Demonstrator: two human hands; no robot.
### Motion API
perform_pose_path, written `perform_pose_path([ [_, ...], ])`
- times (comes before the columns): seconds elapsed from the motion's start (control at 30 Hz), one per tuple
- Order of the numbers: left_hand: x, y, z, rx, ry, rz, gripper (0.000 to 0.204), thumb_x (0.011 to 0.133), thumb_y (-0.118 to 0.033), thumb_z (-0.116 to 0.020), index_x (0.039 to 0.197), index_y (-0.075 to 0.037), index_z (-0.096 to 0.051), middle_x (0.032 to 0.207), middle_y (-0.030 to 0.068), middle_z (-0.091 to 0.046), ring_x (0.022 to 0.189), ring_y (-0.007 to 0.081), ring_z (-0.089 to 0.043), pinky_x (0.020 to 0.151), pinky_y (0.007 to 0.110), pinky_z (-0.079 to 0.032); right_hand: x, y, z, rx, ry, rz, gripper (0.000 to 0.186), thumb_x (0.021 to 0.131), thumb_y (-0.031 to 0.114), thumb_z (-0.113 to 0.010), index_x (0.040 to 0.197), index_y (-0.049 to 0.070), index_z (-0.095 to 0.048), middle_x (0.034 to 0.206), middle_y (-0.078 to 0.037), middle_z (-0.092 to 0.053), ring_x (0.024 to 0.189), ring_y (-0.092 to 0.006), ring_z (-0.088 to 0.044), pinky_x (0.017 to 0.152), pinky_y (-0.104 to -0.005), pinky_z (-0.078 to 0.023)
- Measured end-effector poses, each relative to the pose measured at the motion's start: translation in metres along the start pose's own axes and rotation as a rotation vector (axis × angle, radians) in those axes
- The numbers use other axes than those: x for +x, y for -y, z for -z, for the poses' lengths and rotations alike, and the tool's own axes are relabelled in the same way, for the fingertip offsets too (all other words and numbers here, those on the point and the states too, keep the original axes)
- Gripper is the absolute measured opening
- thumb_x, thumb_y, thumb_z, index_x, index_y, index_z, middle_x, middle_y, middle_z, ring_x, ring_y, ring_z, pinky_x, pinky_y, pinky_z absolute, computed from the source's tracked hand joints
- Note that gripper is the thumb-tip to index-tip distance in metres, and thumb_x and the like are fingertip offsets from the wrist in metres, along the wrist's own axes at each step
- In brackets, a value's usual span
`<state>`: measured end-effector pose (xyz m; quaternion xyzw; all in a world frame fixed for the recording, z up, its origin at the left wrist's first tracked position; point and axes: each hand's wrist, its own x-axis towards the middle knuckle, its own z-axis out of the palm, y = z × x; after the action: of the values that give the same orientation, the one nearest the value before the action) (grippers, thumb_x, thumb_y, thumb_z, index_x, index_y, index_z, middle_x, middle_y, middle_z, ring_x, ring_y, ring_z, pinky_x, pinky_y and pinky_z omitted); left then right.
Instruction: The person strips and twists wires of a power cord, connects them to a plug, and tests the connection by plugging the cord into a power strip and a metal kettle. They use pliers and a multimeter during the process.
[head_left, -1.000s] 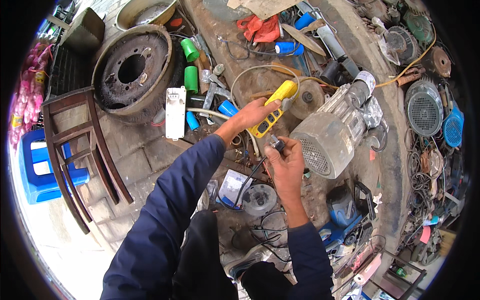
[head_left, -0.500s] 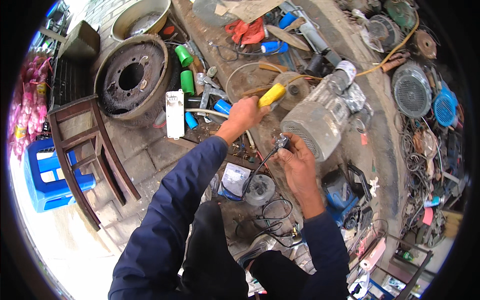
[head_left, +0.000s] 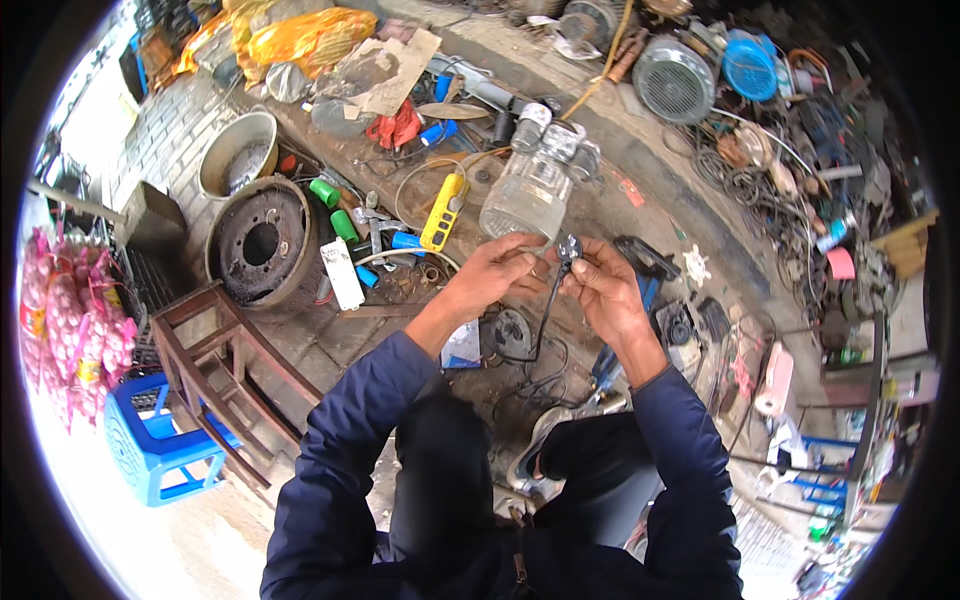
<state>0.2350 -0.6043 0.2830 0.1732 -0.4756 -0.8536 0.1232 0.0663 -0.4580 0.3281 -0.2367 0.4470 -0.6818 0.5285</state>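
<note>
My right hand [head_left: 607, 288] pinches a black plug [head_left: 568, 247] between thumb and fingers, and its black cord [head_left: 546, 315] hangs down in a loop toward the ground. Close to its left is my left hand [head_left: 487, 283], fingers drawn together; whatever they hold, if anything, I cannot make out. Just beyond both hands lies a grey electric motor [head_left: 524, 205] with a ribbed round end. A yellow power strip [head_left: 443, 212] with dark sockets lies on the ground left of the motor, no hand on it.
A rusty wheel rim [head_left: 283, 225], a metal basin [head_left: 238, 155] and a white power strip [head_left: 342, 273] lie to the left. A wooden frame [head_left: 215, 340] and blue stool [head_left: 160, 440] stand nearer. Scrap and a fan-covered motor [head_left: 675, 80] crowd the right.
My left hand has let go of the yellow power strip and come right, beside the plug. The strip now rests on the ground. The view has shifted; my right hand still holds the plug.
</note>
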Motion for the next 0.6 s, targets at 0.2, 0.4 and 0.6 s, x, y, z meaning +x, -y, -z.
perform_pose_path([
  [0.2, -0.038, -0.019, -0.092, 0.098, 0.161, -0.078, 0.047, 0.107, -0.018, -0.059, 0.153, -0.014, -0.048, 0.121, 0.0031, -0.065, 0.1, 0.0141, -0.067, 0.085, 0.029, -0.057, -0.074, 0.007, 0.008, 0.131, 0.003, 0.071, 0.03, 0.099, 0.001, -0.064, 0.129, -0.004, -0.061, 0.112, -0.012, -0.071, 0.089, -0.0179, -0.068, 0.082, -0.0338, -0.059],
  [0.4, -0.04, 0.013, -0.139, 0.228, 0.076, -0.15, 0.044, 0.104, -0.009, -0.062, 0.147, -0.011, -0.054, 0.121, 0.0026, -0.066, 0.101, 0.0116, -0.065, 0.085, 0.029, -0.057, -0.119, 0.001, 0.034, 0.124, -0.087, 0.131, 0.023, 0.097, 0.003, -0.069, 0.119, -0.001, -0.07, 0.109, -0.007, -0.074, 0.086, -0.016, -0.07, 0.078, -0.0319, -0.061],
  [0.6, -0.025, 0.029, -0.167, 0.347, -0.024, -0.301, 0.042, 0.099, 0.001, -0.064, 0.141, -0.006, -0.06, 0.116, 0.0042, -0.07, 0.097, 0.0082, -0.065, 0.087, 0.026, -0.055, -0.13, 0.003, 0.05, -0.291, -0.316, 0.342, 0.022, 0.096, 0.004, -0.072, 0.117, -0.002, -0.07, 0.101, -0.006, -0.075, 0.082, -0.0101, -0.068, 0.073, -0.0275, -0.058],
])
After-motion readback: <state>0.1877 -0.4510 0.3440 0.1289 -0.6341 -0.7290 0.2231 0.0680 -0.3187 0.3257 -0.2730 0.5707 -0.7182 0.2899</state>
